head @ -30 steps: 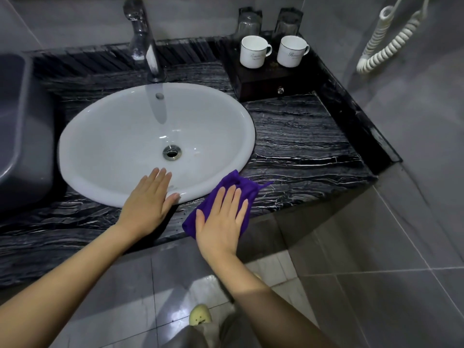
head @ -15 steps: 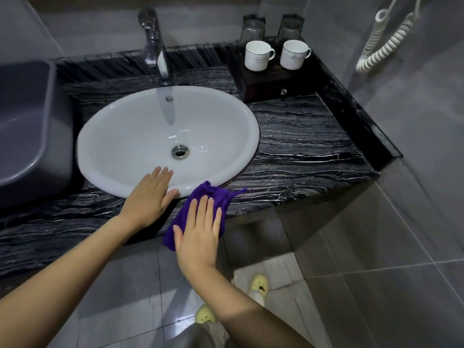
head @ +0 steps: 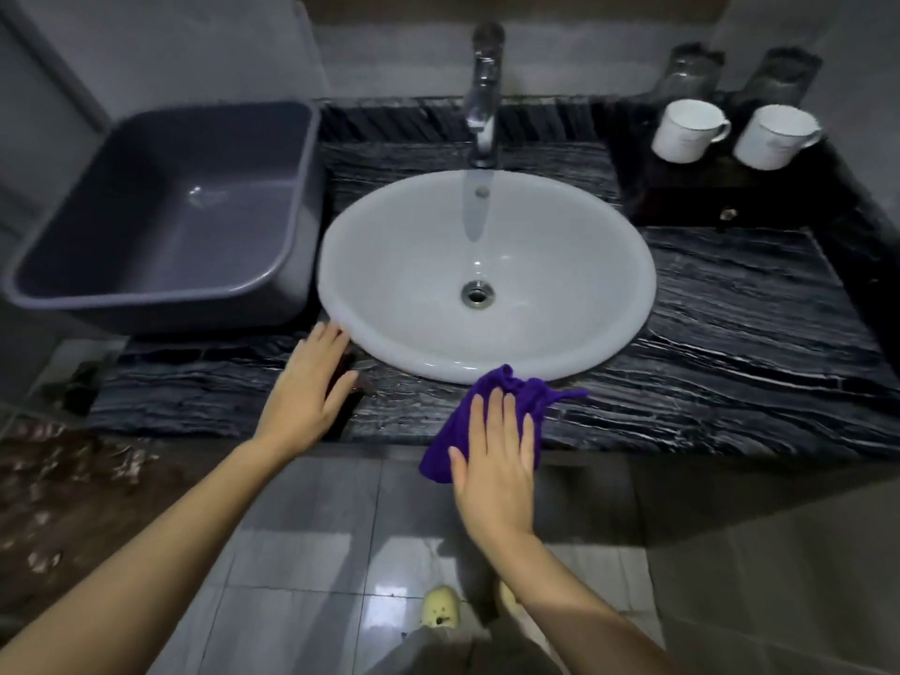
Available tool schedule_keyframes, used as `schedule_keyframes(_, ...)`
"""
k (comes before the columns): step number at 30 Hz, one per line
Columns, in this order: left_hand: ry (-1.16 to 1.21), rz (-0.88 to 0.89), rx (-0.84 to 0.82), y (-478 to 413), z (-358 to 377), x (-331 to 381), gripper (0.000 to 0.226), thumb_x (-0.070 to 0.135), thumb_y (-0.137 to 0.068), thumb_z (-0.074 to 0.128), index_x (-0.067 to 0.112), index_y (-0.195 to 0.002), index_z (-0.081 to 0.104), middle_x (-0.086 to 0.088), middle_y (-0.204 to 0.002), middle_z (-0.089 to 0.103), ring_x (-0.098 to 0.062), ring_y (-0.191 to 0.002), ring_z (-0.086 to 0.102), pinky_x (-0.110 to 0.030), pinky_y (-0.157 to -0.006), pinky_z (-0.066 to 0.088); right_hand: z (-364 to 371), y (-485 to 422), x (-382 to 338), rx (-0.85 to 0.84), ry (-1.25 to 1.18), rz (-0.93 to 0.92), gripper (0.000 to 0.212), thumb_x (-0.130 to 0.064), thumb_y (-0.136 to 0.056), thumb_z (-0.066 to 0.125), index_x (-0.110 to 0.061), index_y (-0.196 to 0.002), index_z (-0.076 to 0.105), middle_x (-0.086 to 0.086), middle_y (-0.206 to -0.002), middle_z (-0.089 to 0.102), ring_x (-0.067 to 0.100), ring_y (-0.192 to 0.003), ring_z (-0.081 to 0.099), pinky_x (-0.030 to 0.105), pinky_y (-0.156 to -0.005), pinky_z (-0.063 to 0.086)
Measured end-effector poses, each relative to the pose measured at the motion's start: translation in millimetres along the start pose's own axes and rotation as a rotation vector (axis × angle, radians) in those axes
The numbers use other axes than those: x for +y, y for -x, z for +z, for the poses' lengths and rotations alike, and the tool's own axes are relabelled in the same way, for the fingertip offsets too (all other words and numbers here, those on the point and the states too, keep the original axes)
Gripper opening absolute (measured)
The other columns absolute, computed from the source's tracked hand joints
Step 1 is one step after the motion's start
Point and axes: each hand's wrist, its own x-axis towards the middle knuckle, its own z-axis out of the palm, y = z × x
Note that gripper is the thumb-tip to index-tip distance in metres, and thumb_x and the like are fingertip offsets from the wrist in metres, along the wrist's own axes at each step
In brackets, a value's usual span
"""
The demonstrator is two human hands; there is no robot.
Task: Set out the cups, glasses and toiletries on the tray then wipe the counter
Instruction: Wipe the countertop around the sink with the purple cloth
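Observation:
A purple cloth lies on the black veined counter at its front edge, just below the white basin. My right hand presses flat on the cloth, fingers together. My left hand rests flat on the counter left of the basin's rim, fingers spread, holding nothing. At the back right a dark wooden tray carries two white cups and, behind them, two upturned glasses.
A grey plastic tub stands on the counter's left end. A chrome tap rises behind the basin. Below the counter is tiled floor with a yellow slipper. A rough brown patch shows at the lower left.
The view has swung left, bringing the grey tub into sight. My right hand has slid the cloth leftward along the counter's front edge. My left hand has shifted from the basin's front to its left side.

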Motion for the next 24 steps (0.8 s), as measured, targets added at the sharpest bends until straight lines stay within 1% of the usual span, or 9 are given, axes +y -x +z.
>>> schedule_keyframes(2,-0.025,-0.155,0.059,27.7,-0.3,-26.0,0.069,0.050,-0.088,0.024,0.009,-0.144,0.030,-0.010,-0.154,0.022,-0.020,-0.144,0.013,-0.037,-0.118,0.011,1.7,-0.8,-5.7,0.008,-0.009,-0.011,0.064,-0.035,-0.085,0.033,-0.004,-0.141,0.039,0.019,-0.144,0.044,0.034,-0.135,0.040,0.048,-0.110,0.018)
schedule_keyframes(5,-0.101,-0.390,0.068,55.2,-3.2,-62.4,0.072,0.050,-0.088,0.024,0.005,-0.143,0.030,-0.016,-0.154,0.023,-0.028,-0.144,0.015,-0.043,-0.117,0.011,4.7,0.6,-18.5,0.004,-0.026,-0.028,0.064,-0.035,-0.086,0.034,-0.004,-0.142,0.037,0.018,-0.146,0.041,0.034,-0.137,0.036,0.048,-0.112,0.017)
schedule_keyframes(8,-0.121,-0.518,0.050,65.4,-3.0,-80.1,0.074,0.052,-0.088,0.026,0.004,-0.144,0.026,-0.017,-0.155,0.019,-0.029,-0.145,0.012,-0.045,-0.117,0.009,8.6,-0.2,-36.3,-0.003,-0.053,-0.048,0.064,-0.037,-0.089,0.035,-0.004,-0.143,0.034,0.017,-0.148,0.038,0.032,-0.139,0.031,0.048,-0.113,0.016)
schedule_keyframes(11,-0.142,-0.536,0.053,67.0,1.9,-84.3,0.083,0.060,-0.083,0.015,0.005,-0.145,0.024,-0.015,-0.155,0.018,-0.027,-0.145,0.011,-0.042,-0.117,0.006,13.4,-9.1,-63.0,-0.017,-0.048,-0.138,0.061,-0.037,-0.090,0.032,-0.005,-0.142,0.036,0.017,-0.147,0.041,0.032,-0.137,0.037,0.046,-0.112,0.017)
schedule_keyframes(14,-0.143,-0.537,0.046,67.5,3.9,-83.8,0.089,0.067,-0.083,0.010,0.004,-0.144,0.026,-0.016,-0.154,0.020,-0.028,-0.144,0.014,-0.042,-0.116,0.009,19.5,-18.2,-89.9,-0.053,-0.083,-0.097,0.064,-0.040,-0.090,0.028,-0.003,-0.142,0.036,0.019,-0.146,0.042,0.033,-0.136,0.038,0.044,-0.115,0.008)
schedule_keyframes(17,-0.139,-0.534,0.052,68.5,4.3,-85.3,0.096,0.071,-0.081,-0.003,0.005,-0.144,0.027,-0.015,-0.154,0.021,-0.027,-0.144,0.015,-0.041,-0.116,0.008,24.1,-24.8,-112.7,-0.053,-0.085,-0.088,0.066,-0.041,-0.090,0.029,-0.001,-0.142,0.035,0.022,-0.144,0.042,0.035,-0.135,0.039,0.044,-0.115,0.004)
schedule_keyframes(19,-0.130,-0.527,0.058,69.1,5.0,-84.9,0.095,0.070,-0.081,-0.004,0.006,-0.145,0.024,-0.013,-0.155,0.019,-0.024,-0.145,0.012,-0.039,-0.117,0.005,24.8,-31.6,-127.4,-0.058,-0.070,-0.108,0.066,-0.042,-0.090,0.028,-0.001,-0.140,0.036,0.023,-0.143,0.044,0.036,-0.133,0.042,0.045,-0.115,0.005)
schedule_keyframes(22,-0.123,-0.514,0.095,70.5,6.5,-84.9,0.093,0.070,-0.082,-0.004,0.008,-0.145,0.022,-0.011,-0.156,0.017,-0.021,-0.145,0.009,-0.037,-0.118,0.003,27.3,-42.7,-147.4,-0.078,-0.052,-0.125,0.067,-0.042,-0.089,0.026,-0.001,-0.140,0.038,0.024,-0.143,0.044,0.036,-0.132,0.043,0.048,-0.113,0.013)
schedule_keyframes(24,-0.117,-0.499,0.107,71.9,6.2,-86.8,0.094,0.070,-0.080,-0.007,0.010,-0.146,0.019,-0.009,-0.156,0.015,-0.017,-0.144,0.005,-0.034,-0.117,0.000,29.9,-48.8,-157.7,-0.092,-0.033,-0.144,0.067,-0.042,-0.088,0.026,-0.002,-0.140,0.038,0.024,-0.143,0.044,0.036,-0.132,0.043,0.049,-0.113,0.015)
